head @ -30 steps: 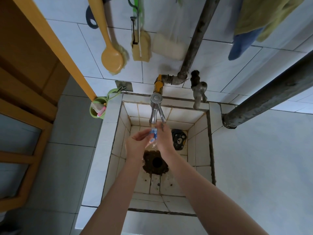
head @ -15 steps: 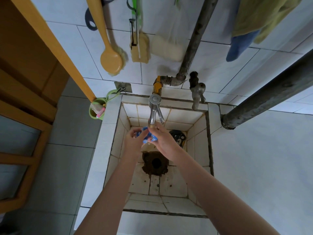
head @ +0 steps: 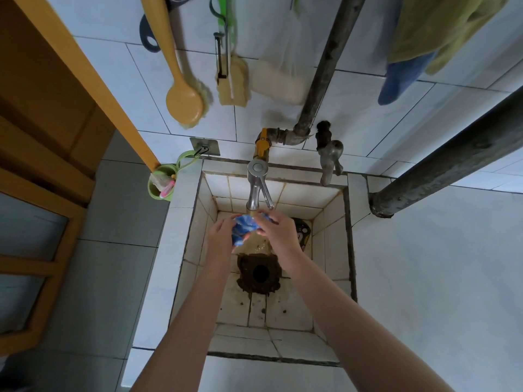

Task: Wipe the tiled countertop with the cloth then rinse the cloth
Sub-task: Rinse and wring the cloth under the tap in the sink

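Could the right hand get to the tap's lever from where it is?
Probably yes. The lever sits just above the right hand with nothing between them, though that hand would first have to let go of the blue cloth.

Bare left hand (head: 219,236), bare right hand (head: 278,233) — slim forearms (head: 184,321), uncovered as far as shown

Bunched blue cloth (head: 243,227) half covered by left hand (head: 219,236) and right hand (head: 279,232), full shape not readable. Dark object (head: 304,230) mostly hidden behind the right wrist, unidentifiable. Yellow brush (head: 184,104) handle and green towel (head: 433,26) cut off at the top edge; both forearms cut at the bottom.
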Demonstrator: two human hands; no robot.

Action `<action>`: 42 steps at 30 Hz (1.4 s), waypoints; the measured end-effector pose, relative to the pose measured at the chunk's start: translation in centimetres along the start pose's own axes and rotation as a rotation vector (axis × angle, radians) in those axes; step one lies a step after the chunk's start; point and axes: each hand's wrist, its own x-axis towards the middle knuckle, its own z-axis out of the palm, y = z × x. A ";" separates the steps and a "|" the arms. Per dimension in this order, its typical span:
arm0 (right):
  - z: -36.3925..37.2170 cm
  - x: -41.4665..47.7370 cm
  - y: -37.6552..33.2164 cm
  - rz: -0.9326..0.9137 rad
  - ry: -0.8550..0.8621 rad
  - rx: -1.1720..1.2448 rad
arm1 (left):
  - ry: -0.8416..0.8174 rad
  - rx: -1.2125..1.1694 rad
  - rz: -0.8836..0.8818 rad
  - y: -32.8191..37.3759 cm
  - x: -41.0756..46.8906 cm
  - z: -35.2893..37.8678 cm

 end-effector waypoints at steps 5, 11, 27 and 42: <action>-0.6 -0.4 0.3 -0.059 -0.070 0.080 | 0.061 0.155 0.045 -0.6 -0.3 -0.8; 0.4 -0.9 0.5 -0.107 -0.091 0.037 | 0.017 0.118 0.078 -0.6 -0.8 0.0; 1.8 0.2 1.3 -0.138 -0.171 0.021 | -0.038 -0.065 0.024 0.1 -1.0 0.2; 2.0 -0.1 -0.6 -0.084 -0.160 0.165 | 0.014 0.057 0.160 0.2 -2.1 0.6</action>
